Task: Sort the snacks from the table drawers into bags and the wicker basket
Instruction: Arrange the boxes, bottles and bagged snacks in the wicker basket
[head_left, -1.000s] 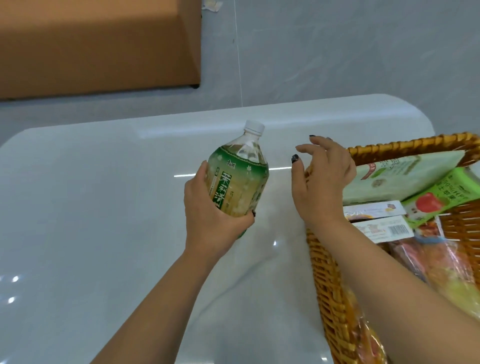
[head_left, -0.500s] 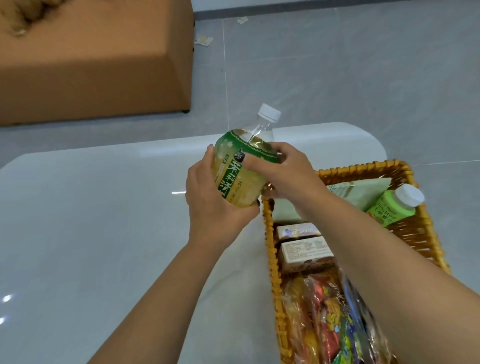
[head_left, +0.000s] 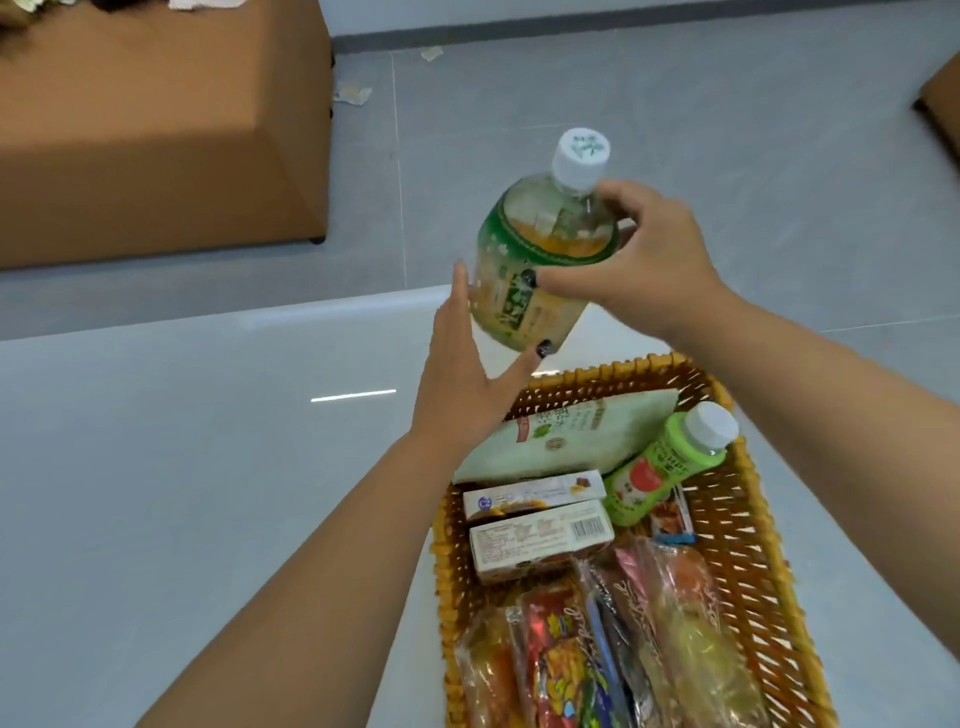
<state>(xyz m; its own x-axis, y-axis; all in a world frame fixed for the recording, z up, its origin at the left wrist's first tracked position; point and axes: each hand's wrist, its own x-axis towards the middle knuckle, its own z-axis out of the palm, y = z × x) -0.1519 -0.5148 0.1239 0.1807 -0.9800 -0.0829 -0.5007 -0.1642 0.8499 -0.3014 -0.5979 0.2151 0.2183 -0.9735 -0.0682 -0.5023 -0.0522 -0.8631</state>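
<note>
A green-labelled tea bottle (head_left: 535, 260) with a white cap is held tilted above the table's far edge, just beyond the wicker basket (head_left: 743, 519). My right hand (head_left: 644, 260) grips it round the shoulder, thumb across the label. My left hand (head_left: 467, 374) has straight fingers beside and under the bottle's base, thumb tip touching its bottom. In the basket lie a pale green pouch (head_left: 566, 436), a small green bottle (head_left: 665, 467), two snack boxes (head_left: 540, 530) and several wrapped snacks (head_left: 597, 660).
The white table (head_left: 182, 493) spreads to the left of the basket. Beyond it is grey tiled floor with a brown upholstered block (head_left: 156, 130) at the upper left and another brown piece (head_left: 943, 104) at the right edge.
The bottle passed from my left hand to my right and rose toward the basket's far end. My left hand's fingers straightened off it. The view tilted down over the basket.
</note>
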